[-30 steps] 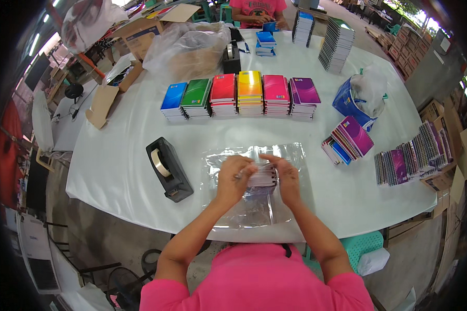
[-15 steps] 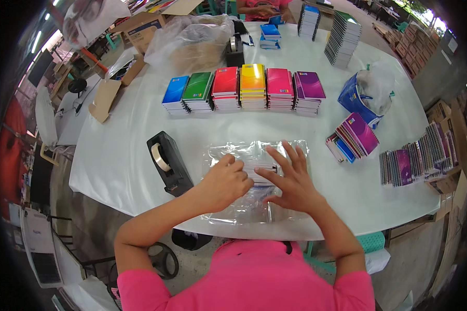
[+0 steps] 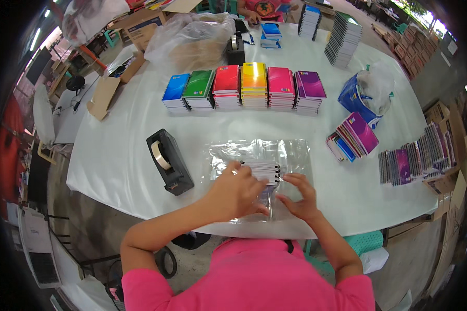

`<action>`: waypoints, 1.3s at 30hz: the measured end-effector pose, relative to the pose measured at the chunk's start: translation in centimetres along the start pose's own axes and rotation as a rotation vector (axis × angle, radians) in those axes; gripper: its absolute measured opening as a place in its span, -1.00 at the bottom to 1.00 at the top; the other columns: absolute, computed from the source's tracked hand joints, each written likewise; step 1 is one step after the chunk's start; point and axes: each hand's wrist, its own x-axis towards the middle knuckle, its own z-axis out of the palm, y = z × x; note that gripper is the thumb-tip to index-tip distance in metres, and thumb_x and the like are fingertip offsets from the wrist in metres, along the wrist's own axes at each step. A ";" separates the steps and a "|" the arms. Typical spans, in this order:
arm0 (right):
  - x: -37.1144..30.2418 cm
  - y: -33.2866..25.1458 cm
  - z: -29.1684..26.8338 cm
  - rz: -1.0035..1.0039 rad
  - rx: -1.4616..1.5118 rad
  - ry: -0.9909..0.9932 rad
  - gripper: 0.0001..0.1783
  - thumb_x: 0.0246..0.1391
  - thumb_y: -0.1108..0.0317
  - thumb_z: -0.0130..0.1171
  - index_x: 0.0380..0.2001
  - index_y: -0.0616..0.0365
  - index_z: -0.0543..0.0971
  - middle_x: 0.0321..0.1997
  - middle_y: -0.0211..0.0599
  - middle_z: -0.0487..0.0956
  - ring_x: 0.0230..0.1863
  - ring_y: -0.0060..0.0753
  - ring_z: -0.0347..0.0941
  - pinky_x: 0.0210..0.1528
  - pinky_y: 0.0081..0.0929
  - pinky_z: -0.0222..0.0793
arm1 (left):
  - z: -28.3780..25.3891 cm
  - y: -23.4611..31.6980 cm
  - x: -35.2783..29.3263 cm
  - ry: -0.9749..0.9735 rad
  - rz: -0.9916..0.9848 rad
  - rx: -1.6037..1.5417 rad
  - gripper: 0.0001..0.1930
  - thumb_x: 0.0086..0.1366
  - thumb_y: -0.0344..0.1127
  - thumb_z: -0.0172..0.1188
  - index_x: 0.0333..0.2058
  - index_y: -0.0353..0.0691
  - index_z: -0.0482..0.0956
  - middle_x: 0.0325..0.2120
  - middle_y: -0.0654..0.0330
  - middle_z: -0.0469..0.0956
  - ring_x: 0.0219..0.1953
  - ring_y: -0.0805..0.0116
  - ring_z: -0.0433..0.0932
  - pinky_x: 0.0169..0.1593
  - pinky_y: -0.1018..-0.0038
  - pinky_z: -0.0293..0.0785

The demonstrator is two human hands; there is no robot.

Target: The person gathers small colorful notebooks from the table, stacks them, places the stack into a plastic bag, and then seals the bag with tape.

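Note:
A small stack of spiral notebooks (image 3: 263, 171), page edges upward, lies on a clear plastic sheet or bag (image 3: 296, 153) in front of me. My left hand (image 3: 236, 193) reaches over the stack's left and near side, its fingers bent and its thumb apart from them. The hand hides part of the stack. At the right end, beside the dark binding rings, my right hand (image 3: 302, 199) has thumb and fingers spread, with nothing visible between them. Left of the plastic stands a black tape dispenser (image 3: 169, 163) with a pale tape roll.
Beyond the plastic stands a row of coloured notebook stacks (image 3: 254, 88). To the right are a fanned notebook pile (image 3: 355, 136), a blue bag (image 3: 359, 98) and a long notebook row (image 3: 417, 155). Another tape dispenser (image 3: 235, 51) stands farther back. Across the table sits a person (image 3: 264, 8).
My left hand has moved right and nearer over the stack. My right hand has drawn back toward the stack's right end, uncovering more of it. The person across has shifted.

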 end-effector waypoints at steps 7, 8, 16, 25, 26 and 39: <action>2.3 -0.3 0.8 -0.369 -0.403 -0.143 -0.58 -0.33 0.44 0.24 -0.24 0.10 0.49 -0.13 -0.37 0.43 -0.04 -0.28 0.33 -0.05 -0.32 0.24 | -3.3 -2.8 -2.5 -0.029 -0.094 -0.341 -0.63 -0.17 -0.28 0.38 -0.34 -0.18 0.46 -0.41 0.23 0.45 -0.30 0.28 0.41 -0.16 0.35 0.33; 2.6 -0.4 1.5 -0.395 -0.383 -0.157 -0.59 -0.33 0.44 0.23 -0.25 0.09 0.49 -0.13 -0.38 0.43 -0.04 -0.29 0.33 -0.05 -0.32 0.24 | -1.6 -4.7 -5.1 0.012 -0.229 -0.331 -0.63 -0.15 -0.31 0.34 -0.31 -0.19 0.47 -0.40 0.21 0.45 -0.29 0.25 0.42 -0.17 0.35 0.34; 2.5 -0.2 2.6 -0.366 -0.397 -0.091 -0.53 -0.44 0.42 0.29 -0.28 0.05 0.49 -0.20 -0.41 0.43 -0.08 -0.31 0.32 -0.07 -0.32 0.17 | 6.3 -4.3 -4.3 0.077 -0.144 -0.361 -0.55 -0.25 -0.46 0.32 -0.26 -0.22 0.47 -0.30 0.15 0.40 -0.25 0.17 0.40 -0.22 0.38 0.38; 2.2 0.4 2.0 -0.344 -0.401 -0.061 -0.49 -0.44 0.34 0.31 -0.25 0.04 0.48 -0.14 -0.39 0.41 -0.05 -0.24 0.31 -0.05 -0.28 0.19 | 0.9 -3.2 -1.9 0.103 -0.123 -0.494 -0.50 -0.21 -0.46 0.30 -0.17 -0.10 0.47 -0.25 0.21 0.42 -0.12 0.18 0.36 -0.06 0.24 0.29; 1.6 0.8 1.7 -0.331 -0.415 0.000 -0.50 -0.43 0.34 0.33 -0.25 0.05 0.48 -0.12 -0.39 0.42 -0.04 -0.23 0.31 -0.03 -0.28 0.19 | -2.2 -3.1 0.0 0.030 -0.018 -0.360 -0.53 -0.18 -0.44 0.28 -0.17 -0.10 0.47 -0.24 0.22 0.42 -0.08 0.18 0.35 -0.02 0.20 0.26; 2.4 -0.4 2.3 -0.386 -0.539 -0.218 -0.55 -0.14 0.43 0.08 -0.06 0.05 0.43 0.06 -0.31 0.40 0.13 -0.29 0.29 0.16 -0.24 0.10 | -2.5 -5.9 4.1 -0.253 0.354 0.011 -0.87 0.06 -0.26 0.06 -0.44 -0.08 0.55 -0.06 0.18 0.36 0.15 0.16 0.14 0.23 0.08 -0.04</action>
